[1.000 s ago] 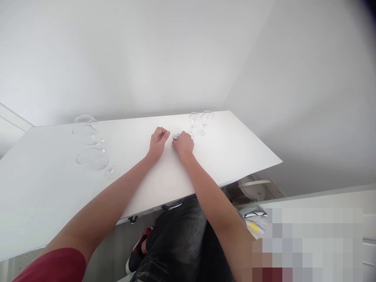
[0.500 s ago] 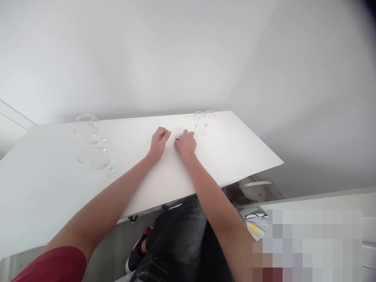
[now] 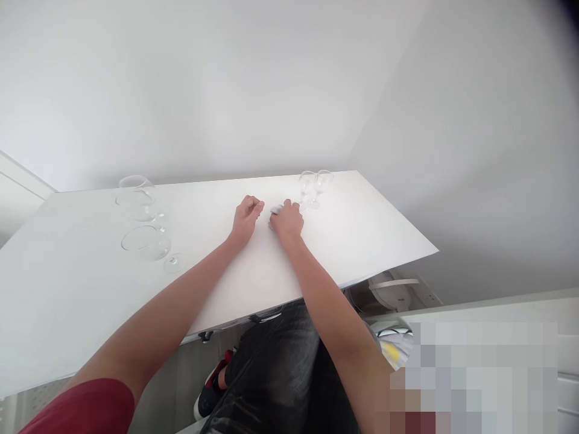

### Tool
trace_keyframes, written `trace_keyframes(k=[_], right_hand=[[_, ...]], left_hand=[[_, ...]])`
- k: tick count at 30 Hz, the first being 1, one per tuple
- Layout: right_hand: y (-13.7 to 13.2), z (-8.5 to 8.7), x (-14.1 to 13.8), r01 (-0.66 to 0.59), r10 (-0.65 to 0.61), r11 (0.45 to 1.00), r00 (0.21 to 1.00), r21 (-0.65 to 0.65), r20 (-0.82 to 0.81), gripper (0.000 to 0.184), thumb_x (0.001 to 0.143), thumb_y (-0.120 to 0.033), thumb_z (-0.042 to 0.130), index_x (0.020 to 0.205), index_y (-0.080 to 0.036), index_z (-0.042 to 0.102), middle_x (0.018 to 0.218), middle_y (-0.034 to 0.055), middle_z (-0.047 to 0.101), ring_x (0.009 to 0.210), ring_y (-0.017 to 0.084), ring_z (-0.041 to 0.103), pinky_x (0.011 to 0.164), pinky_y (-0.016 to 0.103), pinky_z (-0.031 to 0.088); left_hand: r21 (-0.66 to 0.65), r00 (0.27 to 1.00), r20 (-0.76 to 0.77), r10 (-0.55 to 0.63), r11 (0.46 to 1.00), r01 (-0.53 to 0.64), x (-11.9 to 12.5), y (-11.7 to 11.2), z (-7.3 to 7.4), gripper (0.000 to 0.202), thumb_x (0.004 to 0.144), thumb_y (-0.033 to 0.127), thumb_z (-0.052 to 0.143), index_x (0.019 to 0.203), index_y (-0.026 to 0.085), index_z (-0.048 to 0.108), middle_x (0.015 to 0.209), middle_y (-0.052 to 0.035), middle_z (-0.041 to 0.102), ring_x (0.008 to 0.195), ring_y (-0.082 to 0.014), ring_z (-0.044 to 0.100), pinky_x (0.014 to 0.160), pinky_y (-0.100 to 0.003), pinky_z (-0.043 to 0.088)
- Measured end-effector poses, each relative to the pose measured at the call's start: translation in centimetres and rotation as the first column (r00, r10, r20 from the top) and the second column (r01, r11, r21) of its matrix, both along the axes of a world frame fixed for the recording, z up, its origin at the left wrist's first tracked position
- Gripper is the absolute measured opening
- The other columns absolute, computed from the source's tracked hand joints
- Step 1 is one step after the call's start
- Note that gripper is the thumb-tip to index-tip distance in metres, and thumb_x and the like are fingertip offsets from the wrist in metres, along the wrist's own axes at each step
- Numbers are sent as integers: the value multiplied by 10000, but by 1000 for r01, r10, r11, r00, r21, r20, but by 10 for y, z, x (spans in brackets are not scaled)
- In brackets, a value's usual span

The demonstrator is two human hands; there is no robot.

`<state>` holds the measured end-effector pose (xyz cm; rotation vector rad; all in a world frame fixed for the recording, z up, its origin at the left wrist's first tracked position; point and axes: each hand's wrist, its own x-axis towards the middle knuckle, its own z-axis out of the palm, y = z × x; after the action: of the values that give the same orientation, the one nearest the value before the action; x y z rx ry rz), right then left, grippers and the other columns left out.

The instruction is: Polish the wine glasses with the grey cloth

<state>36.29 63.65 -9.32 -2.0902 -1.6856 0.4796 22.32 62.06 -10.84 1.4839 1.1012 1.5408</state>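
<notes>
My left hand (image 3: 247, 216) rests on the white tabletop (image 3: 253, 265) with its fingers curled in and the thumb near the index finger. Nothing shows in it. Just to its right, my right hand (image 3: 287, 218) is closed over a small pale grey-white thing (image 3: 275, 209), perhaps a cloth, mostly hidden under the fingers. Two small clear stemmed glasses, one of them this glass (image 3: 324, 181), stand upright close beyond the right hand's fingertips. Left of my left arm, two larger clear stemmed glasses, among them the nearer wine glass (image 3: 147, 244), lie on their sides.
A white wall (image 3: 226, 90) rises behind the table, and another wall (image 3: 474, 150) is on the right. Below the table's right edge sits a round white appliance (image 3: 391, 292). White drawers (image 3: 567, 355) are at the lower right, partly behind a blurred patch.
Both hands keep nearly the same pose. The whole view has shifted very slightly; the glasses stay in place.
</notes>
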Motion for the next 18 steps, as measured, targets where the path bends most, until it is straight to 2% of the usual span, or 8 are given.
trace_keyframes(k=[6, 9, 11, 15, 18], right_hand=[[1, -2, 0, 8, -8, 1000, 1000, 5, 15, 352, 917, -246, 600, 1258, -170, 555, 1313, 180, 584, 958, 315, 738, 788, 432, 568], [-1, -1, -2, -8, 6, 997, 1000, 81, 17, 330, 907, -233, 599, 1231, -185, 563, 1331, 169, 579, 892, 276, 727, 754, 406, 547], [-2, -1, -5, -80, 82, 984, 997, 162, -8, 300, 899, -222, 591, 1198, -208, 570, 1266, 131, 621, 877, 257, 707, 743, 386, 527], [-8, -2, -11, -230, 302, 901, 941, 368, -151, 339, 877, -226, 575, 1216, -238, 580, 1004, 32, 696, 860, 230, 667, 758, 349, 504], [-20, 5, -20, -340, 527, 767, 818, 544, -232, 399, 847, -228, 581, 1244, -232, 617, 1006, 19, 723, 852, 196, 667, 813, 329, 521]], left_hand=[[-11, 999, 43, -3, 1000, 4, -1, 0, 1, 430, 962, 547, 714, 717, 227, 566, 767, -21, 482, 705, -163, 470, 690, -339, 441], [-47, 995, 96, -9, 999, 14, -2, 0, 1, 439, 950, 555, 722, 709, 226, 559, 746, -14, 475, 693, -159, 450, 675, -320, 422], [-90, 988, 157, -13, 996, 28, -3, 0, 2, 425, 954, 532, 717, 710, 223, 557, 728, -7, 463, 695, -154, 444, 672, -300, 415], [-194, 948, 319, 22, 980, 43, -4, 2, 3, 382, 962, 444, 705, 698, 205, 566, 712, 0, 464, 681, -130, 452, 644, -261, 405], [-305, 880, 463, 110, 951, 41, -7, 3, 4, 332, 935, 345, 726, 693, 194, 556, 718, 5, 479, 649, -114, 453, 608, -267, 392]])
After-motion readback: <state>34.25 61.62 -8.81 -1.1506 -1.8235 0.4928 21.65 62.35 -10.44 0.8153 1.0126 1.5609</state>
